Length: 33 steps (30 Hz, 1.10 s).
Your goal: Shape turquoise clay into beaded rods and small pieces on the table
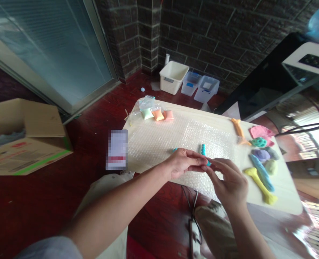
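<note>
My left hand [185,163] and my right hand [229,183] meet over the front part of the table. Between their fingertips is a small piece of teal modelling clay [209,163], mostly hidden by the fingers. Just beyond the fingers, a short beaded teal clay strip [203,149] lies on the bubble wrap [159,140]. Another bit of teal clay [174,149] shows behind my left hand, largely covered by it.
On the table's right lie a yellow bone-shaped clay piece [261,185], a blue clay roll [262,173], an orange piece [237,127] and a pink lump [261,133]. Clay packets [158,115] sit at the back left. A cardboard box [24,144] stands left; bins [172,77] stand behind.
</note>
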### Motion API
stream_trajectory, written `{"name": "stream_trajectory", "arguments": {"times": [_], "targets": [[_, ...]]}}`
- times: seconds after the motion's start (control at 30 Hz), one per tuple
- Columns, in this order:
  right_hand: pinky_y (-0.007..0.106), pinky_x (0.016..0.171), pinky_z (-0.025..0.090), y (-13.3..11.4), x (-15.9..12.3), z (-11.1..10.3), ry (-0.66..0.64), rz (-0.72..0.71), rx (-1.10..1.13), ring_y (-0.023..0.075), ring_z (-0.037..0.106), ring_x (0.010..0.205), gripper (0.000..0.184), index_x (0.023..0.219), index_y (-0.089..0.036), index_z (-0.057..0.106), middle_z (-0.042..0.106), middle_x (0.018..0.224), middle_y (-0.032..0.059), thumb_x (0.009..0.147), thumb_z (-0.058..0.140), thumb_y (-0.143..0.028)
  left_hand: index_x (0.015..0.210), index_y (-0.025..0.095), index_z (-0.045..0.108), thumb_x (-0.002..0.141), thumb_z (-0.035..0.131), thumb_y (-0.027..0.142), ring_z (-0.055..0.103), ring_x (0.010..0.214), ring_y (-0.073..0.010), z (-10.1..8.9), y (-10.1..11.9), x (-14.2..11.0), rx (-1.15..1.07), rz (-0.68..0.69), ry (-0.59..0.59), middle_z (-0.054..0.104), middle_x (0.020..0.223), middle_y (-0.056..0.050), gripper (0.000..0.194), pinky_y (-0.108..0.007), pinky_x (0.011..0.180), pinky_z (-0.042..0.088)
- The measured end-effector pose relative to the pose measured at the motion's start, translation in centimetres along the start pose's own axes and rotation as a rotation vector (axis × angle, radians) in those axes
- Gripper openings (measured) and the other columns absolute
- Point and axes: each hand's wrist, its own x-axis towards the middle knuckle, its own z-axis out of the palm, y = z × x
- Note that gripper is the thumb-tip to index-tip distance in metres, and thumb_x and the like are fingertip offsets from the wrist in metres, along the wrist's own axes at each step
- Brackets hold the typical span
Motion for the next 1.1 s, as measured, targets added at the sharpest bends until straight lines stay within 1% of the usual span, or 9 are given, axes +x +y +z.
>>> {"name": "stream_trajectory", "arguments": {"times": [0.1,0.27,0.37,0.5,0.63,0.73,0.87,1.0,1.1], "targets": [[0.036,0.069,0.062,-0.2,-0.2,0.0,-0.033,-0.009,0.05,0.0206,0.072,0.077,0.031,0.123,-0.024,0.077,0.075,0.105,0.0084,0.093,0.079,-0.029,0.088,0.009,0.083,0.058,0.102,0.035,0.075,0.079,-0.02,0.3,0.4,-0.1,0.097,0.05,0.03,0.08,0.084,-0.01,0.044,-0.041,0.089,0.059],[0.036,0.073,0.062,0.1,-0.5,0.3,0.003,0.125,0.078,0.0222,0.074,0.082,0.02,0.113,-0.025,0.08,0.077,0.096,0.0068,0.094,0.077,-0.028,0.09,0.011,0.084,0.074,0.093,0.045,0.075,0.08,-0.0185,0.5,0.8,-0.4,0.148,0.072,-0.036,0.08,0.087,-0.011,0.039,-0.039,0.088,0.059],[0.035,0.071,0.064,0.4,-0.5,0.7,0.07,0.254,0.272,0.0221,0.075,0.081,0.016,0.107,-0.023,0.08,0.079,0.092,0.0071,0.094,0.077,-0.031,0.104,0.013,0.083,0.077,0.091,0.038,0.076,0.093,-0.0208,0.5,0.5,-0.5,0.121,0.078,-0.092,0.082,0.102,-0.013,0.038,-0.039,0.093,0.059],[0.036,0.071,0.066,0.7,-0.5,1.2,0.073,0.345,0.488,0.0213,0.075,0.076,0.015,0.101,-0.02,0.08,0.08,0.086,0.0063,0.094,0.077,-0.032,0.11,0.015,0.082,0.072,0.095,0.031,0.078,0.091,-0.0229,0.7,-0.4,-0.3,0.204,0.177,-0.012,0.083,0.101,-0.013,0.044,-0.041,0.089,0.062],[0.038,0.077,0.065,1.1,-0.8,1.0,0.016,0.29,0.43,0.0224,0.075,0.088,0.02,0.114,-0.023,0.081,0.079,0.1,0.009,0.098,0.072,-0.032,0.105,0.013,0.083,0.072,0.095,0.034,0.078,0.086,-0.0225,0.9,-0.8,0.0,0.227,0.239,0.043,0.083,0.097,-0.012,0.041,-0.044,0.092,0.062],[0.039,0.079,0.064,1.3,-1.0,0.5,0.009,0.177,0.298,0.0232,0.072,0.097,0.034,0.131,-0.028,0.075,0.073,0.114,0.0108,0.097,0.073,-0.028,0.102,0.013,0.083,0.074,0.093,0.037,0.078,0.085,-0.0212,0.9,-1.0,0.3,0.25,0.219,0.032,0.083,0.096,-0.011,0.038,-0.042,0.092,0.062],[0.038,0.078,0.063,1.2,-1.0,-0.3,-0.06,0.043,0.186,0.0211,0.071,0.09,0.032,0.127,-0.031,0.077,0.071,0.11,0.0086,0.097,0.074,-0.022,0.1,0.012,0.083,0.078,0.088,0.042,0.076,0.083,-0.0202,0.5,-1.3,0.3,0.307,0.135,-0.014,0.082,0.094,-0.011,0.037,-0.036,0.085,0.063],[0.036,0.074,0.063,1.0,-1.0,-0.7,-0.138,0.036,0.221,0.0179,0.069,0.079,0.037,0.132,-0.03,0.074,0.069,0.11,0.0082,0.096,0.076,-0.027,0.096,0.01,0.081,0.08,0.087,0.044,0.074,0.076,-0.0169,0.2,-1.2,-0.1,0.349,0.033,-0.047,0.082,0.094,-0.014,0.039,-0.03,0.076,0.061],[0.037,0.077,0.063,1.1,-1.3,-0.5,-0.188,0.071,0.238,0.019,0.072,0.084,0.035,0.132,-0.029,0.073,0.071,0.121,0.0106,0.097,0.074,-0.029,0.107,0.011,0.074,0.074,0.093,0.042,0.074,0.072,-0.0171,0.4,-0.7,-0.4,0.313,0.011,0.012,0.081,0.089,-0.012,0.049,-0.033,0.075,0.061]]}}
